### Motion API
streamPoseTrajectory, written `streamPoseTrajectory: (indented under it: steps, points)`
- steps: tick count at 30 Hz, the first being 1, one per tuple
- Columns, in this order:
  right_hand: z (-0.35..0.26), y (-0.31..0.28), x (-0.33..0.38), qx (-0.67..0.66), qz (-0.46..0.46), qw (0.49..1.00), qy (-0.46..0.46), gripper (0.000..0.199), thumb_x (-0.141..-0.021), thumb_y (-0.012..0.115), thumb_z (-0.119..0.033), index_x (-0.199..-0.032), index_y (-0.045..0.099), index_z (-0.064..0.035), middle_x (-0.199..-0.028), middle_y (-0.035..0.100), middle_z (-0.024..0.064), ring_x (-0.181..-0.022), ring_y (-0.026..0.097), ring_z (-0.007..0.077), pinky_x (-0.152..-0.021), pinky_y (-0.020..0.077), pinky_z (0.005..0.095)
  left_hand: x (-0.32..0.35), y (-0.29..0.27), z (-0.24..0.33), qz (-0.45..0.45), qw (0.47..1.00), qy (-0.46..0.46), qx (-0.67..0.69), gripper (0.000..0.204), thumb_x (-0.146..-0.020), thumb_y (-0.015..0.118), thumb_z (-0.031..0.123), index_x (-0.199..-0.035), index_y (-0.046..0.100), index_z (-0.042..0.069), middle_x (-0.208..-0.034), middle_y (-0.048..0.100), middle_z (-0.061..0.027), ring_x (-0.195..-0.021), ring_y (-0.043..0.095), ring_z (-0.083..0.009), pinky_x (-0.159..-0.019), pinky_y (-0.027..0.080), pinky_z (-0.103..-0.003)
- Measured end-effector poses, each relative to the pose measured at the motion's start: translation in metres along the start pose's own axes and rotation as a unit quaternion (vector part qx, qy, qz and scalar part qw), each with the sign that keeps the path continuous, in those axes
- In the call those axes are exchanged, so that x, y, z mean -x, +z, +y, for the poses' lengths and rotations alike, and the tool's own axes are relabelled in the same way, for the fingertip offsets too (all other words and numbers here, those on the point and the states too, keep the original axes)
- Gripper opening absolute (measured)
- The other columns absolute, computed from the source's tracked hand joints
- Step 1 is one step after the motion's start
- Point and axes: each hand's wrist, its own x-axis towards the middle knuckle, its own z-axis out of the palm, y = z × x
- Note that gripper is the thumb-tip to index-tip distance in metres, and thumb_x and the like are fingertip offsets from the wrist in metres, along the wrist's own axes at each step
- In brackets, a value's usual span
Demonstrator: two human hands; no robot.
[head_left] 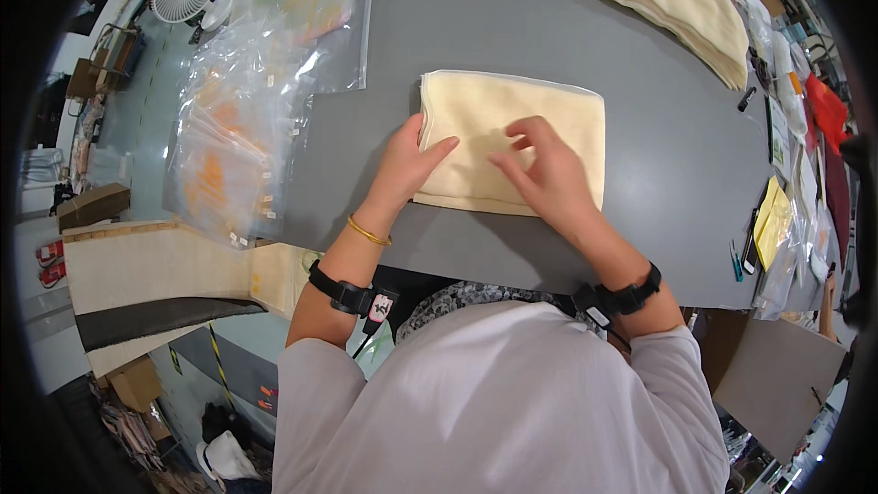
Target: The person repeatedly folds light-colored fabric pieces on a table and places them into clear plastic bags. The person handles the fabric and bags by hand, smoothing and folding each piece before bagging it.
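item: folded rectangle of cream cloth with a white upper edge (512, 96); lies flat on the smooth grey table top (663, 174), beneath the right fingers and reaching leftward to the left fingers.

left hand (409, 160): at the left edge of the cloth; thumb laid over the upper face, pointing inward, other fingers along the edge and partly hidden; thumb and forefinger moderately apart; whether they pinch the layers, cannot tell.

right hand (553, 174): over the middle of the cloth, to the right of the left thumb; fingers half curled, slightly blurred, thumb and forefinger parted with a gap between; nothing in hold; contact with the cloth, cannot tell.

worn: thin gold-coloured bangle (369, 231), behind the left fingers, near the wrist; black strapped device (346, 293) farther up the same forearm; a second black strapped device (631, 295) behind the right fingers, on the other forearm.

surroundings: heap of clear plastic bags with orange patches (219, 146), left of the left fingers and apart from them; long layered pile of cream fabric (677, 5), well beyond both hands' fingers, along the far side; short black pen-shaped object (747, 99), beyond and to the right of the right fingers; flat yellow packet (773, 220), well to their right; small teal-handled tool (736, 261), nearer the body than that packet.
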Motion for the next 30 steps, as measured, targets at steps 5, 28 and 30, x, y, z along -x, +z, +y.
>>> streamPoseTrajectory:
  steps: [5, 28, 30]
  points:
    - [0.034, -0.033, 0.03, 0.153, 0.067, 0.983, -0.08, 0.06, -0.087, 0.082, -0.03, -0.133, 0.058, -0.0005, -0.143, 0.057, 0.0176, -0.136, 0.055, 0.0359, -0.107, 0.0494, 0.0467, 0.002, 0.001, -0.008, 0.017, 0.999, -0.011, 0.027, 0.046, -0.097, 0.065, 0.003, -0.14, 0.051, -0.004, -0.126, 0.067, -0.011, -0.112, 0.065, -0.0148, -0.097, 0.053, -0.03]
    - [0.032, -0.112, 0.05, 0.175, -0.118, 0.977, -0.041, 0.071, -0.081, 0.085, -0.022, -0.146, 0.058, -0.0107, -0.158, 0.048, 0.0135, -0.152, 0.036, 0.0371, -0.123, 0.0322, 0.0539, -0.091, -0.077, 0.024, 0.218, 0.843, 0.219, -0.441, 0.028, -0.093, 0.073, 0.021, -0.115, 0.065, 0.005, -0.106, 0.07, -0.0129, -0.098, 0.068, -0.0348, -0.086, 0.054, -0.046]
    - [0.025, -0.053, 0.041, 0.15, -0.052, 0.982, -0.099, 0.069, -0.086, 0.082, -0.027, -0.148, 0.056, -0.0103, -0.161, 0.045, 0.0152, -0.153, 0.035, 0.0366, -0.125, 0.0267, 0.0555, -0.131, -0.097, 0.009, 0.269, 0.791, 0.225, -0.502, 0.034, -0.092, 0.074, 0.02, -0.121, 0.062, 0.007, -0.101, 0.071, -0.014, -0.091, 0.069, -0.0354, -0.083, 0.055, -0.047]
